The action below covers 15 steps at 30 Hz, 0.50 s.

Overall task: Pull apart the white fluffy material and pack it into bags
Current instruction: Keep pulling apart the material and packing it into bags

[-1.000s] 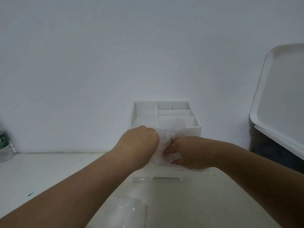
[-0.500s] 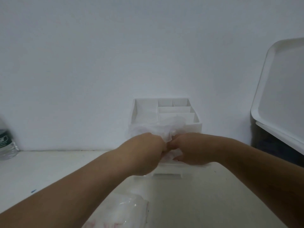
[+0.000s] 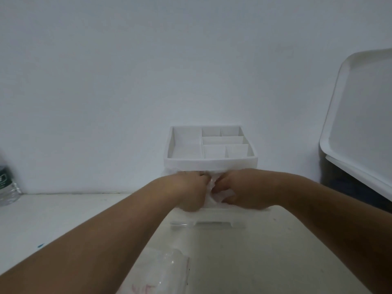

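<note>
A wad of white fluffy material [image 3: 214,193] is bunched between my two hands, held above the table in front of the white organizer. My left hand [image 3: 186,192] grips its left side with curled fingers. My right hand [image 3: 244,188] grips its right side, knuckles close to the left hand. Most of the wad is hidden by my fingers. A clear plastic bag [image 3: 161,270] with red print lies flat on the table near me, under my left forearm.
A white divided organizer [image 3: 212,162] with a clear drawer below stands against the wall behind my hands. A white tray [image 3: 360,124] leans at the right. A water bottle [image 3: 6,185] stands at the far left on the white table [image 3: 63,219].
My hands have drawn closer together and dropped lower against the organizer's front; the loose fluff that showed above my knuckles is now bunched tightly between them.
</note>
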### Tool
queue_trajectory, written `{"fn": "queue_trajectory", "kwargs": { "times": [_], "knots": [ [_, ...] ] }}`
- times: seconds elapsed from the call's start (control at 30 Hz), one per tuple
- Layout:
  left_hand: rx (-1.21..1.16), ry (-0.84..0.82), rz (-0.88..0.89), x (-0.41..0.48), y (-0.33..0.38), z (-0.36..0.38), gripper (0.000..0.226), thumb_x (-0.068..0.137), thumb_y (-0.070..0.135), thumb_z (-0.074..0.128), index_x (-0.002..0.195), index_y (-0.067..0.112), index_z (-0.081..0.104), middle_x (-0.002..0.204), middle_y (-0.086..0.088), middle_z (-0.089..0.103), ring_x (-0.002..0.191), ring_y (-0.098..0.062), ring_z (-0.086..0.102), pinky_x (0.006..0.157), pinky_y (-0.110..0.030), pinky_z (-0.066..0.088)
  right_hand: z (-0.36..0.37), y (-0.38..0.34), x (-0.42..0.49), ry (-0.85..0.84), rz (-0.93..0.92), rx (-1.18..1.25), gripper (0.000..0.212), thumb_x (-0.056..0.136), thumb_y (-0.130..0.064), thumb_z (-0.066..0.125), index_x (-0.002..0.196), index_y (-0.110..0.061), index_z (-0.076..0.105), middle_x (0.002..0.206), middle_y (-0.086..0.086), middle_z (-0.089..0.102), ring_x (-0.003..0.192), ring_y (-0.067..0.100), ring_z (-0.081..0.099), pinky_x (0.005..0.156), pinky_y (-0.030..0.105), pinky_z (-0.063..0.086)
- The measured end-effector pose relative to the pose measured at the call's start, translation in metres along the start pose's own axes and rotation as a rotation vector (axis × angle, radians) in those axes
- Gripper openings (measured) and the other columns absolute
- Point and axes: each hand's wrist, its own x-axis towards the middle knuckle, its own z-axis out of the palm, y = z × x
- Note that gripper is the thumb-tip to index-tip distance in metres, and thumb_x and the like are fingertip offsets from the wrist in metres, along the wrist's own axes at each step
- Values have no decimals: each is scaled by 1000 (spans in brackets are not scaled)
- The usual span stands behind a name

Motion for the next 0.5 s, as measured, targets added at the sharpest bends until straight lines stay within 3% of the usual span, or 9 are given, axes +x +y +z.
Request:
{"fn": "queue_trajectory", "kwargs": {
  "times": [0.07, 0.2, 0.3, 0.4, 0.5],
  "knots": [
    [-25, -3, -3, -1, 2, -3, 60, 96, 17, 51, 153, 17, 29, 153, -3, 39, 133, -27, 46, 107, -33, 39, -7, 0, -9, 52, 49, -33, 32, 100, -27, 47, 127, -21, 63, 126, 3, 63, 116, 24, 59, 100, 40, 48],
    [-32, -15, 5, 1, 2, -5, 47, 96, 14, 51, 143, 16, 45, 137, -4, 56, 120, -24, 56, 88, -27, 42, -18, -15, -17, 226, 113, -136, 29, 101, -18, 45, 116, -21, 68, 109, -2, 68, 99, 17, 63, 90, 32, 52],
    [-25, -25, 17, -2, 2, -8, 41, 96, 11, 50, 137, 14, 52, 128, -6, 62, 113, -25, 59, 80, -25, 41, -13, -27, -8, 104, 97, -46, 33, 101, -19, 45, 131, -15, 59, 125, 5, 62, 109, 24, 61, 94, 37, 50],
    [-12, -22, -13, -6, -1, -10, 39, 96, 9, 49, 135, 12, 55, 127, -8, 63, 114, -26, 60, 87, -28, 46, -8, -25, 2, -32, 115, -7, 49, 97, -21, 54, 144, -12, 43, 138, 7, 54, 118, 24, 56, 98, 29, 44],
    [16, 122, -59, -13, -3, -11, 38, 97, 9, 48, 133, 14, 57, 129, -7, 62, 116, -25, 60, 92, -29, 48, -10, -21, 6, -64, 96, 87, 60, 97, -26, 55, 151, -16, 31, 142, 5, 51, 125, 23, 50, 96, 24, 35]
  ]
}}
